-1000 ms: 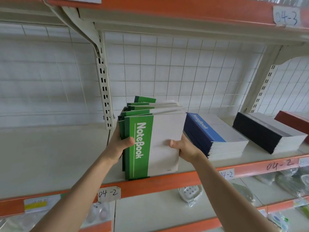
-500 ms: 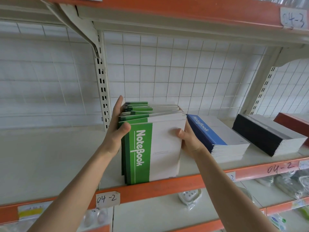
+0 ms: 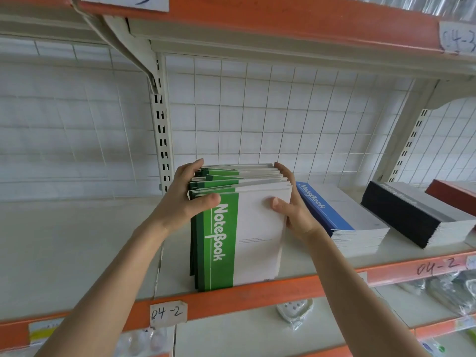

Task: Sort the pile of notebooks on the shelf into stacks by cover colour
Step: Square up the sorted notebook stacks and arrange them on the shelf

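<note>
— Now, where are the green notebooks [image 3: 247, 228]?

— Standing on end at the front lip of the shelf [image 3: 77, 240], just left of the blue stack [image 3: 342, 217], spines to the left. The left hand [image 3: 180, 202] clamps the top spine corner and the right hand [image 3: 291, 210] the top open-edge corner, thumbs on the front cover.

— What changed?

— A second ago both hands gripped lower down the sides. They have slid up, and the bundle stands straighter. Probably ragged tops are being squared before it is laid flat. The blue stack, black stack [image 3: 407, 215] and red stack [image 3: 450, 191] already lie sorted.

— Any writing?

— "NoteBook" in white on the green band and the blue cover. Paper tags [image 3: 168, 314] read "04-2"; an upper tag [image 3: 458, 39] reads "04-3".
</note>
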The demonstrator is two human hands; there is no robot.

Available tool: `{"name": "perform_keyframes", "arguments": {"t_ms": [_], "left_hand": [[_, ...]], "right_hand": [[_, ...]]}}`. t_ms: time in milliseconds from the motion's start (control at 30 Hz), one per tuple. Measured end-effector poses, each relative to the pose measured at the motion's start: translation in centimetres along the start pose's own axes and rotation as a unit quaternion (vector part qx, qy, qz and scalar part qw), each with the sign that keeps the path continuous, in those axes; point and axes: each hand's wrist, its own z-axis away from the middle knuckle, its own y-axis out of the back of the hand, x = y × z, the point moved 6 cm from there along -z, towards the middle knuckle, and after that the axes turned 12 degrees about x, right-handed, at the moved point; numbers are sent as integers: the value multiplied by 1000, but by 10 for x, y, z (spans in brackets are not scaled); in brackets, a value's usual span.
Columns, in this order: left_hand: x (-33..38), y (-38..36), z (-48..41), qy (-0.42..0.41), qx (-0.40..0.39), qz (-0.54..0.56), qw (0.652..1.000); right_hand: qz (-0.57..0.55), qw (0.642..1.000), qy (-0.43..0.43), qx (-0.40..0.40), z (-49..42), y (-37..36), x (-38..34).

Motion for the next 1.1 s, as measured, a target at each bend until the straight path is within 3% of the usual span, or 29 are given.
{"name": "perform_keyframes", "arguments": {"t_ms": [100, 167, 433, 567, 900, 1100], "left_hand": [[-9, -16, 16, 66, 43, 163, 984], [-17, -23, 18, 79, 68, 196, 975], [-20, -27, 25, 51, 48, 180, 981], [-26, -29, 25, 79, 80, 196, 974], [-50, -28, 39, 99, 44, 161, 981], [-61, -39, 48, 134, 94, 217, 962]], "right_hand": [[-68, 997, -39, 5, 6, -9, 12], [-84, 996, -43, 3, 8, -12, 17], [-68, 997, -27, 0, 14, -10, 14], [-81, 996, -35, -9, 20, -15, 13], [-37, 997, -65, 6, 24, -11, 28], [-39, 995, -96, 8, 30, -12, 47]]}}
